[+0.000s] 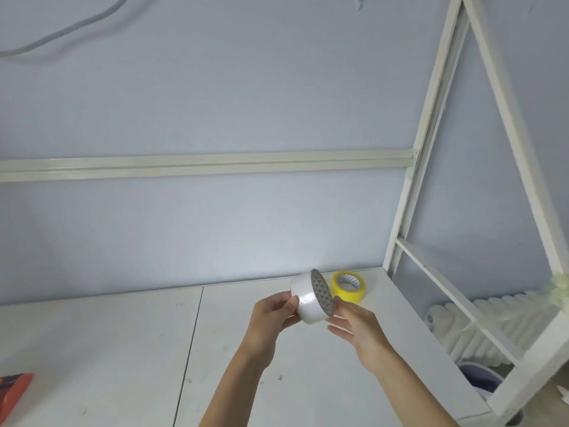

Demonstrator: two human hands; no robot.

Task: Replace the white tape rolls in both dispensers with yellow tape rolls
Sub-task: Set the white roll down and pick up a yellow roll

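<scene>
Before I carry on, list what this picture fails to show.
- Orange object, head view: cut off by the left edge, so I cannot tell whether it is a dispenser.
- White tape roll: held between the left hand and right hand, whose fingers hide its lower rim.
- Yellow tape roll: its near left side sits behind the white roll.
- No second yellow roll or dispenser is in frame.
- Blue container: partly hidden by the white frame.

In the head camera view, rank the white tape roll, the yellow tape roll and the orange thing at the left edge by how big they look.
1. white tape roll, though it is held up nearer the camera
2. yellow tape roll
Unranked: orange object, cut off by the frame edge.
</scene>
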